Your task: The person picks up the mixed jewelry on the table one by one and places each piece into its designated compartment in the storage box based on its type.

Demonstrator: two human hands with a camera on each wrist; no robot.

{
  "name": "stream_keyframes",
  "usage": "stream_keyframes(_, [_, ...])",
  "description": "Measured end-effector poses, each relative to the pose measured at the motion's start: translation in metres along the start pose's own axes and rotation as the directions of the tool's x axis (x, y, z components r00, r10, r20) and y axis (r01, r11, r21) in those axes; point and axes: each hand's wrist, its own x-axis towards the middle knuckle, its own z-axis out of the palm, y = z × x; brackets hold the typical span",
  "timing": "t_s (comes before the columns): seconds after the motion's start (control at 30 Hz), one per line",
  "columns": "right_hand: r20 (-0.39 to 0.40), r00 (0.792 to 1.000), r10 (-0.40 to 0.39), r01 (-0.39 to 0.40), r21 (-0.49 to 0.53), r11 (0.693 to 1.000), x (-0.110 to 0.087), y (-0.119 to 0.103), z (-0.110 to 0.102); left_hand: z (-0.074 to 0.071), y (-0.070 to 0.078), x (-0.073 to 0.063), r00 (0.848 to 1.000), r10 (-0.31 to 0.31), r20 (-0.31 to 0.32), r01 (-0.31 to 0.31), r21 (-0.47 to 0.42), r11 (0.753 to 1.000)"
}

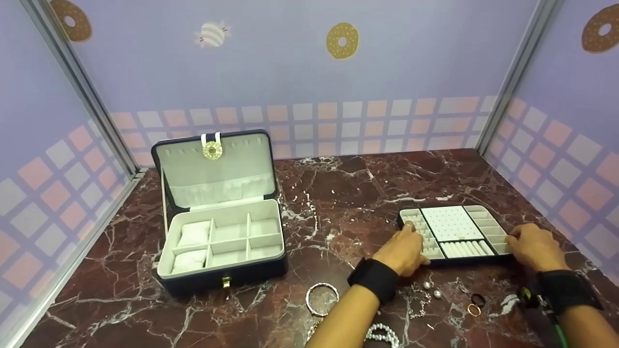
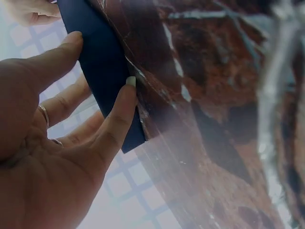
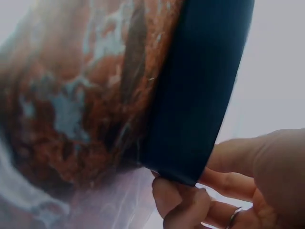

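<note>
A shallow jewelry tray [image 1: 471, 261] with dark blue outer walls is on the right side of the table. Inside it are cream compartments, ring rolls and a white dotted lid [image 1: 449, 223]. My left hand [image 1: 405, 247] grips its left end; in the left wrist view, thumb and fingers lie on the tray's dark wall [image 2: 97, 57]. At the other end my right hand [image 1: 536, 247] holds the right side. The right wrist view has those fingers curled round the corner of the dark wall [image 3: 195, 95].
An open jewelry box [image 1: 222, 285] with two white cushions stands at the left, lid raised. In front of the tray lie a bangle [image 1: 308, 302], a beaded bracelet [image 1: 387, 333], pearl earrings [image 1: 437, 293], a thin chain [image 1: 423, 304], a gold ring [image 1: 474, 310] and a dark ring [image 1: 478, 299].
</note>
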Motion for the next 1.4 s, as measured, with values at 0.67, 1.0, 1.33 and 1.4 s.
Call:
stream_keyframes(0.67, [-0.086,0.993,-0.078,0.080,0.024,0.996,-0.003,-0.031,0.021,-0.020,-0.025,-0.016,0.999,0.003,0.053,-0.006,0.046,0.999])
stream_keyframes(1.0, [-0.093,0.988,-0.124,0.127,0.026,0.992,-0.004,-0.054,0.033,-0.030,-0.046,-0.029,0.997,-0.014,0.075,0.015,-0.012,1.000])
stream_keyframes(1.33, [-0.081,0.982,-0.172,0.178,0.074,0.981,-0.008,-0.079,0.043,-0.043,-0.067,-0.045,0.986,-0.087,0.139,0.096,-0.059,0.994])
stream_keyframes(1.4, [-0.070,0.983,-0.171,0.176,0.077,0.981,-0.009,-0.085,0.044,-0.045,-0.072,-0.049,0.988,-0.074,0.133,0.080,-0.045,0.996])
